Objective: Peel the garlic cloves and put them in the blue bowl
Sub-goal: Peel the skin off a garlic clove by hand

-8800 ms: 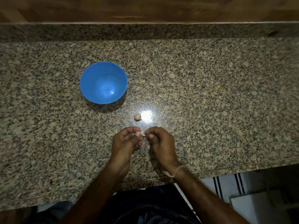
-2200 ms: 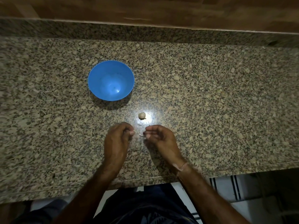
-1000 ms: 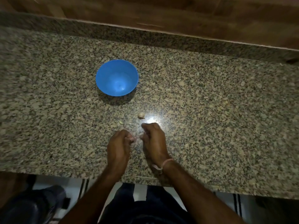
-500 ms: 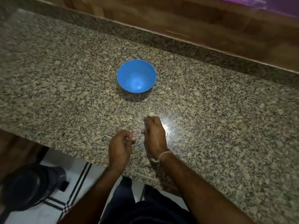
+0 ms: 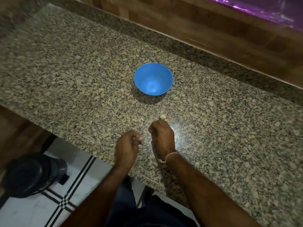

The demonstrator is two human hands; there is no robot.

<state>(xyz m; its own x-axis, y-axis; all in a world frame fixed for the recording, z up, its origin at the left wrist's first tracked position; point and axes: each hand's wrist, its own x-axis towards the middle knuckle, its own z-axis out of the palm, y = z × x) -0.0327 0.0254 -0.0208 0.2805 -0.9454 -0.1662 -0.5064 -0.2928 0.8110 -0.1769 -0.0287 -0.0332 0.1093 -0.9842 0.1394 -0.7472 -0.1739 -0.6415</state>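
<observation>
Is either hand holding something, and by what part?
The right hand touches the garlic clove at its near end; whether pinched, cannot tell. The left hand is curled, contents hidden.

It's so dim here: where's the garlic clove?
In the head view, the garlic clove lies on the counter at the fingertips of the right hand, on the near side of the blue bowl.

Nothing to read from where I stand - no word, label, brand or number can be made out. The blue bowl (image 5: 164,74) shows plain colour inside and out, and the speckled desk (image 5: 82,71) is only stone pattern - no print on it.
</observation>
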